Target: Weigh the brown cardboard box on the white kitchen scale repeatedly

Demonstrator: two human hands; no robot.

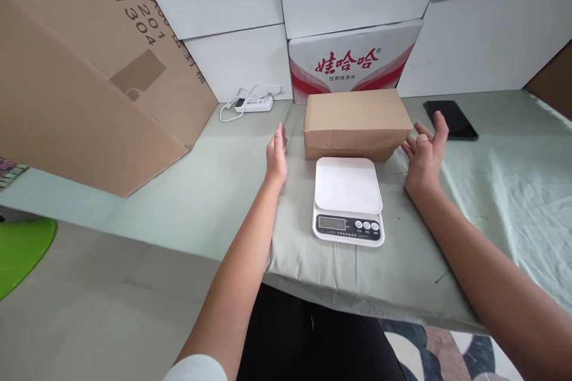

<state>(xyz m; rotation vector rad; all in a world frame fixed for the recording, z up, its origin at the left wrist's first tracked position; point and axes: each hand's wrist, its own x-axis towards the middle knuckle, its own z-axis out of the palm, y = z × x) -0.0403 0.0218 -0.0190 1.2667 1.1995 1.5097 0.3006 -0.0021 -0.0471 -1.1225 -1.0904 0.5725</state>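
A brown cardboard box (357, 112) lies on the cloth-covered table, right behind a white kitchen scale (348, 184). The scale's platform is bare, and its display looks blank. My left hand (277, 153) is raised on edge to the left of the box, apart from it, fingers stretched and holding nothing. To the right, my right hand (424, 155) stands at the box's right end with its fingers spread. Its fingertips are close to the box corner; whether they touch it I cannot tell.
A black phone (451, 120) lies at the right. Behind stand a red-and-white carton (353, 59) and stacked white boxes (236, 62). A white power strip with its cord (254, 103) rests at the back left. A large cardboard carton (89, 71) leans over the left side.
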